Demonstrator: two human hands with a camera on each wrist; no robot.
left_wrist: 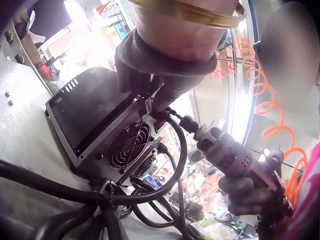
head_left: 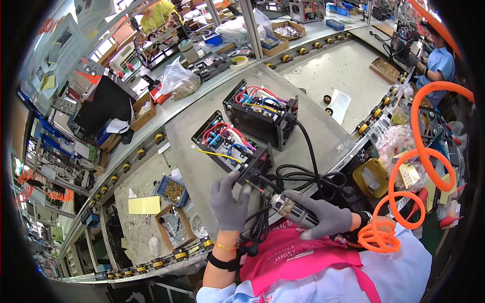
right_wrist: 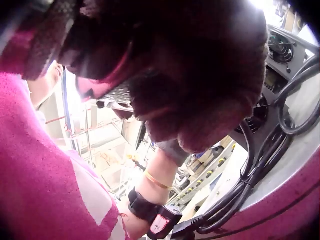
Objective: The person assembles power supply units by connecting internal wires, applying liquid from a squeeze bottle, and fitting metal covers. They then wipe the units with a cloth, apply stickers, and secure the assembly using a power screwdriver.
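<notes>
One screwdriver (head_left: 292, 210) within right hand's fingers (head_left: 314, 201)

Screwdriver (left_wrist: 227, 152) tip hidden under left hand (left_wrist: 150, 75)

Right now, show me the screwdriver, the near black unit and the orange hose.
screwdriver (head_left: 289, 207), head view, metal barrel.
near black unit (left_wrist: 131, 145), left wrist view, fan grille.
orange hose (head_left: 378, 237), head view, tight coil.
</notes>
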